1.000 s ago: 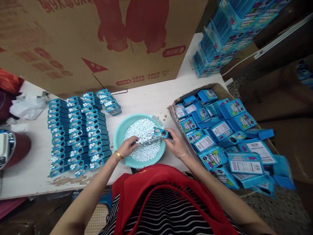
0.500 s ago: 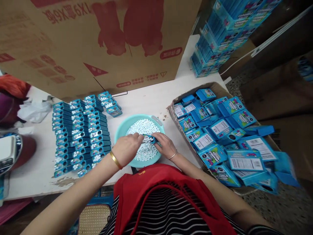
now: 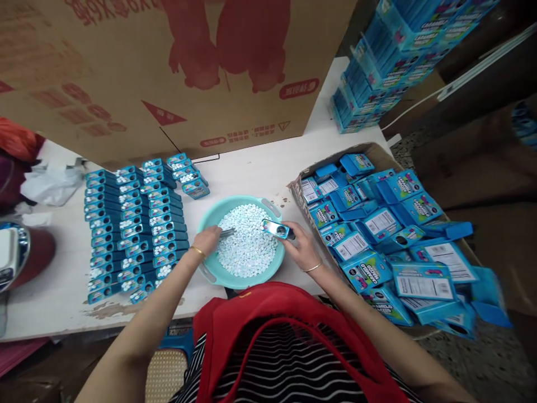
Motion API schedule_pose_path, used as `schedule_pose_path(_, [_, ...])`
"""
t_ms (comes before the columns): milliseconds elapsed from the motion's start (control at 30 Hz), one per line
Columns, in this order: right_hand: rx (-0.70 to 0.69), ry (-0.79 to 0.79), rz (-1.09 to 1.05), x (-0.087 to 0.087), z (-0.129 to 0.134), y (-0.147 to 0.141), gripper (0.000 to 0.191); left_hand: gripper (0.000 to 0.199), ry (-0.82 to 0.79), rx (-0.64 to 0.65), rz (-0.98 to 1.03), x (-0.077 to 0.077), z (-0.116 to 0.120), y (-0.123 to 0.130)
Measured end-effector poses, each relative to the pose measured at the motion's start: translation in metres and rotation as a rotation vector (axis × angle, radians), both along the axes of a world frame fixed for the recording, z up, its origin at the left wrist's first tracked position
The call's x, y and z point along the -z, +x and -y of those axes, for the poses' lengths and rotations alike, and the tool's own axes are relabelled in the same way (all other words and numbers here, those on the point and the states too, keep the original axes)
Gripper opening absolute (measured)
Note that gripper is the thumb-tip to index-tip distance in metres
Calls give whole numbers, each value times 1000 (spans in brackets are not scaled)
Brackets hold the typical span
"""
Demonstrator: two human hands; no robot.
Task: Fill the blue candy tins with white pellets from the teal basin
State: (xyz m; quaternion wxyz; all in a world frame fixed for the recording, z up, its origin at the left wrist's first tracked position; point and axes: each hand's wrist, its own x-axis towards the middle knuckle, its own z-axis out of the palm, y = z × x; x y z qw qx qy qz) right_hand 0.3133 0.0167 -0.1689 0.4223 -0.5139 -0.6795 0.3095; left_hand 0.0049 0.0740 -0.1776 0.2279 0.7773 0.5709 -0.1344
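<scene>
A turquoise basin [image 3: 210,217] full of small white candies [image 3: 247,252] sits before me on the table. At its left rim my left hand [image 3: 207,240] is closed on a small metal scoop [image 3: 227,232], whose far end reaches over the candies. My right hand [image 3: 301,247] grips a blue candy box [image 3: 276,228] above the right side of the basin. The box's printed narrow side with a dark round hole faces up.
Rows of blue candy boxes [image 3: 134,229] stand at left, some with candies on top. A cardboard tray [image 3: 296,193] at right holds blue boxes. Behind are a large carton [image 3: 126,73] and stacked wrapped packs [image 3: 369,84]. A dark red bucket [image 3: 39,252] stands far left.
My hands have moved apart. The left one went left with the scoop to the basin's rim, while the right one carried the box rightward. The view shifted slightly.
</scene>
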Motion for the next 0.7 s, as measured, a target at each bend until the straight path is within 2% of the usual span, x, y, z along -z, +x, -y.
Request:
schedule_pose_path(67, [24,-6,-1,-2,0,5,32,18,-22,18,80,27,-2,8])
schedule_pose_path(167, [68,-20,-11,-4,1,8,32,20,-49,29,210,51,-2,28])
schedule_pose_path(267, [106,-21,-34,-4,1,9,32,25,-69,20,317,63,2,47])
schedule_pose_path(367, [105,-27,-45,-4,1,11,31,24,-91,15,414,62,7,58])
schedule_pose_path(467, [113,-33,-29,-5,1,15,31,23,-99,13,484,46,12,57])
schedule_pose_path(533, [128,-25,-9,-6,2,16,30,24,-89,10,527,27,15,50])
schedule_pose_path(700, [85,20,44,-4,4,11,32,25,-11,58,638,-43,18,27])
